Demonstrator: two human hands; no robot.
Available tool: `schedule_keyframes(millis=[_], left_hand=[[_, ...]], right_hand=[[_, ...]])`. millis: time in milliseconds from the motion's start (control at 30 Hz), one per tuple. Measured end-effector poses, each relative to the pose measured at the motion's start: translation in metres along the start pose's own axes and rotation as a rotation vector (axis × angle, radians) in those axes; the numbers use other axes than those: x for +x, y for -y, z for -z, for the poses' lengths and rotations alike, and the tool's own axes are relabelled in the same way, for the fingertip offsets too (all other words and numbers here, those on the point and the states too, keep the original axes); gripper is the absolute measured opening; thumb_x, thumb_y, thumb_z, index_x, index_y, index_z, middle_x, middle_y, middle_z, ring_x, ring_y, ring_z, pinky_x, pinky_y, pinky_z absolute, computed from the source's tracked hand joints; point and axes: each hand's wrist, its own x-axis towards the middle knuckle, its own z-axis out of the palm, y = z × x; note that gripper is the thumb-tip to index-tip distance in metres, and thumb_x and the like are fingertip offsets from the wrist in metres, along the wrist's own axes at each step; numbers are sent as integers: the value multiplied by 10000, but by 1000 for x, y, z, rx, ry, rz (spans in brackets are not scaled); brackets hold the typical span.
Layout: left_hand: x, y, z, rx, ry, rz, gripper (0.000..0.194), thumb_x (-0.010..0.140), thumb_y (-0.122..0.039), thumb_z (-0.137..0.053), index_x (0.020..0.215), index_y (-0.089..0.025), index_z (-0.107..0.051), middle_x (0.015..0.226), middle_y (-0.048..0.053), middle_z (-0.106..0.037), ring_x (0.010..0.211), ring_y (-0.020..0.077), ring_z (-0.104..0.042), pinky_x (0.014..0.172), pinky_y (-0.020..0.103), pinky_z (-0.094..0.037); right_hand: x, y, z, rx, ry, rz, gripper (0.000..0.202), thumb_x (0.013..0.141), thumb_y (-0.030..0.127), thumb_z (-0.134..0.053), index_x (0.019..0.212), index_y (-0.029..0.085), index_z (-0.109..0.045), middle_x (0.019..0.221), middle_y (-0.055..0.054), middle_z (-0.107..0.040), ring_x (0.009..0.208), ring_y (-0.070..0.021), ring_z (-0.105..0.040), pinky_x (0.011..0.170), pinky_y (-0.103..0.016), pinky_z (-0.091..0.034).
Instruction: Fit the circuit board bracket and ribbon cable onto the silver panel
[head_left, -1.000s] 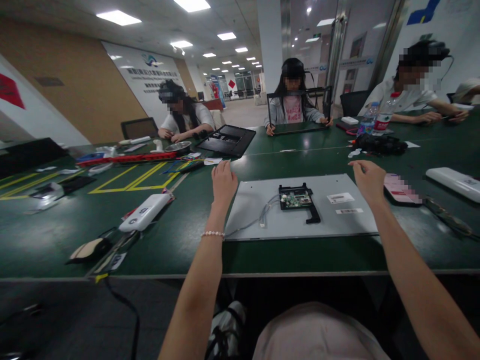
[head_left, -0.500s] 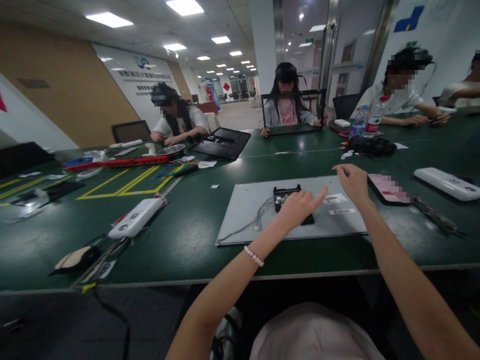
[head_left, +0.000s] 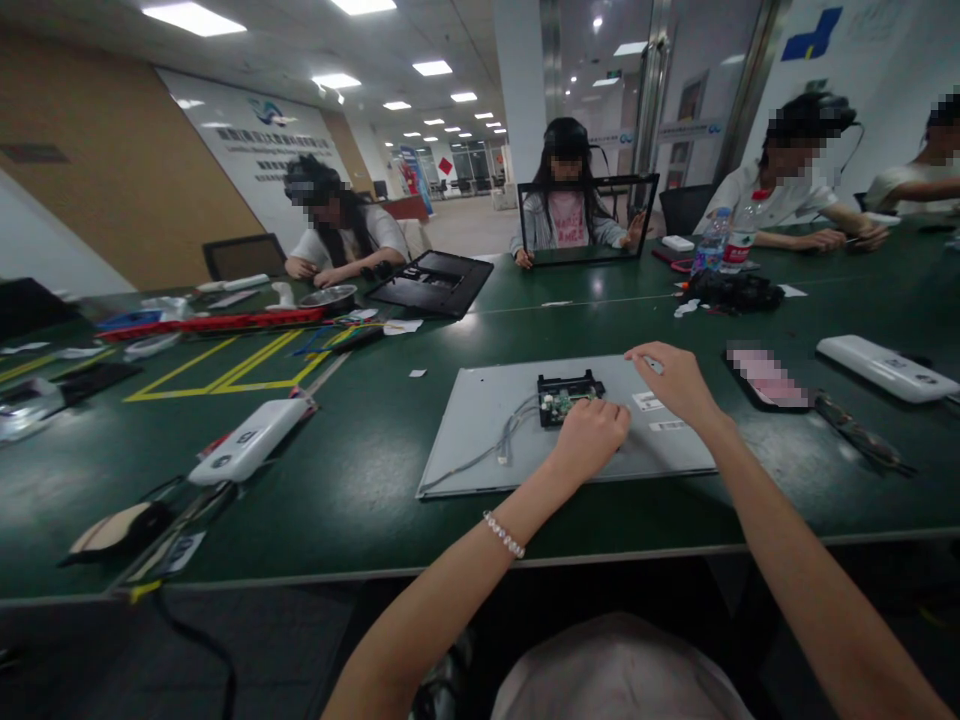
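A pale grey flat panel [head_left: 465, 420] lies on the green table in front of me. On it sits a black plastic bracket [head_left: 570, 380] with a green circuit board [head_left: 556, 404] in it, and thin grey cables [head_left: 510, 425] run off to the left. My left hand [head_left: 596, 435] is curled down over the near right part of the bracket; its fingertips, and anything in them, are hidden. At the panel's far right edge, my right hand [head_left: 667, 380] has its fingers extended to the left with the thumb apart, near white labels [head_left: 649, 401].
To the right lie a pink-screened phone [head_left: 769, 375], glasses [head_left: 862, 430] and a white power bank [head_left: 885, 367]. Another power bank [head_left: 251, 440] lies left. Across the table, one person holds up a black frame [head_left: 589, 262]; a black laptop-like shell [head_left: 435, 282] lies left of it.
My left hand's outstretched index finger has curled in, and the hand now bends down over the bracket. My right hand has lowered slightly towards the panel's far edge. The view has shifted a little.
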Motion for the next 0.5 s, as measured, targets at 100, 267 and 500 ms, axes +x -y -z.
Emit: schedule_keyframes(millis=[100,267,500], left_hand=[[1,2,-2,-7,-29,31,89,910,-122,-490,908,-137,-577,834,80,-646,802,217,-625,683,341,-425],[0,10,-1,-25,-33,103,116,929,-137,-469,948,-138,-584,842,73,-647,795,203,-624,685,349,-418],[1,12,1,-39,-92,82,165,936,-127,-449,1025,-124,-588,863,75,-651,780,182,-623,677,342,-428]], right_hand=[[-7,6,4,26,93,22,294,835,186,-483,1021,222,-708,1020,-67,-724,1019,-247,-648,933,-414,-478],[-24,12,1,71,272,98,439,754,95,-488,1137,245,-641,1166,-53,-671,1088,-244,-619,986,-449,-460],[-35,12,-16,47,257,53,254,799,140,-525,1000,262,-621,982,-50,-704,908,-262,-671,826,-438,-547]])
